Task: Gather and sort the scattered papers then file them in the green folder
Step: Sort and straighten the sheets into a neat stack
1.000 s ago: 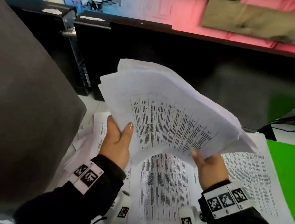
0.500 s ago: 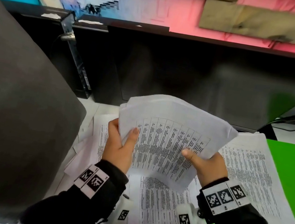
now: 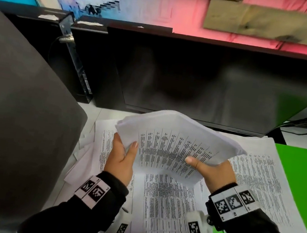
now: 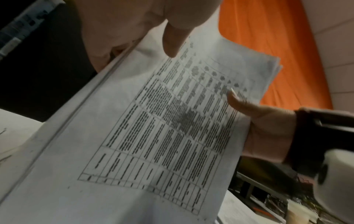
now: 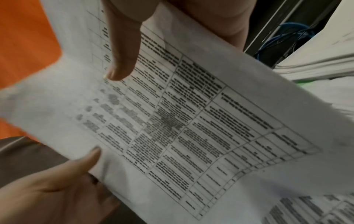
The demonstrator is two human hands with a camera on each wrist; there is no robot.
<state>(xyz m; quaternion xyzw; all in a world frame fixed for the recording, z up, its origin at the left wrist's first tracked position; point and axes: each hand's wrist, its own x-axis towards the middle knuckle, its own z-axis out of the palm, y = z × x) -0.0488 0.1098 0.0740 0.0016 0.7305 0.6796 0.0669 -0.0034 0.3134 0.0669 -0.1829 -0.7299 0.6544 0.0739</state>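
Note:
I hold a stack of printed papers [image 3: 172, 146] upright over the desk, its top sheet a table of text. My left hand [image 3: 121, 155] grips its left edge, thumb on the front. My right hand [image 3: 208, 170] grips the right edge the same way. The left wrist view shows the stack [image 4: 153, 136] with my left thumb [image 4: 172, 40] on it, and the right wrist view shows the stack [image 5: 191, 121] under my right thumb [image 5: 122, 50]. More printed sheets [image 3: 166, 202] lie flat on the desk below. The green folder [image 3: 304, 182] lies open at the right, partly under papers.
A dark monitor [image 3: 215, 82] stands just behind the papers. A large grey chair back or cushion [image 3: 13, 113] fills the left side. Cables [image 3: 297, 128] run at the right rear. Loose sheets [image 3: 82, 157] poke out at the desk's left.
The held stack has come down from a raised, fanned spread to a lower, tighter bundle just above the desk papers. Both hands kept their grip and moved down with it.

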